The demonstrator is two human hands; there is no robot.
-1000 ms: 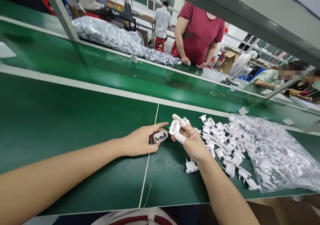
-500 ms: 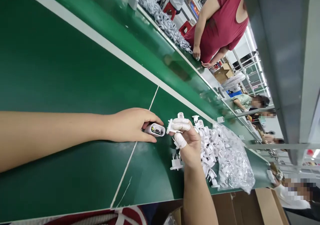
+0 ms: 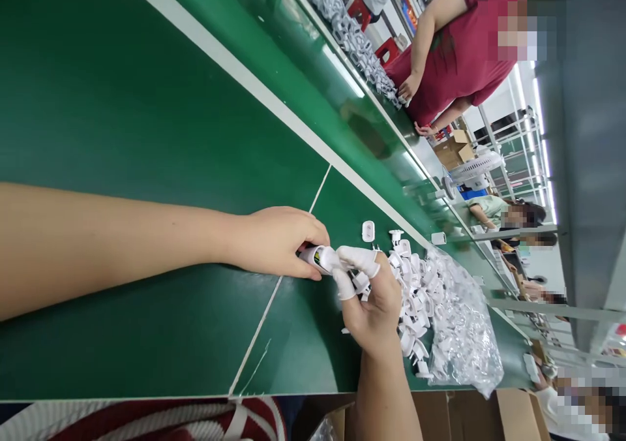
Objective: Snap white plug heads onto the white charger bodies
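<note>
My left hand (image 3: 278,242) is closed around a white charger housing (image 3: 310,256), its open end facing right with a bit of yellow and dark parts showing inside. My right hand (image 3: 374,297), white finger cots on its fingertips, pinches a white plug cap (image 3: 329,258) against that open end. The cap sits tilted at the mouth, and the fingertips partly cover it. Just right of my right hand lies a heap of white plug caps (image 3: 413,278). One loose cap (image 3: 368,231) rests flat above the fingers.
A clear plastic bag (image 3: 464,323) of white parts adjoins the heap. Below the green table's edge stands a cardboard box (image 3: 469,415). Across the conveyor belt (image 3: 298,89), a person in red (image 3: 454,56) handles parts from another pile (image 3: 362,49). A white piece (image 3: 439,238) lies near the belt.
My right hand has brought the plug cap left onto the housing's open end; before, the two were apart. The camera view has shifted slightly.
</note>
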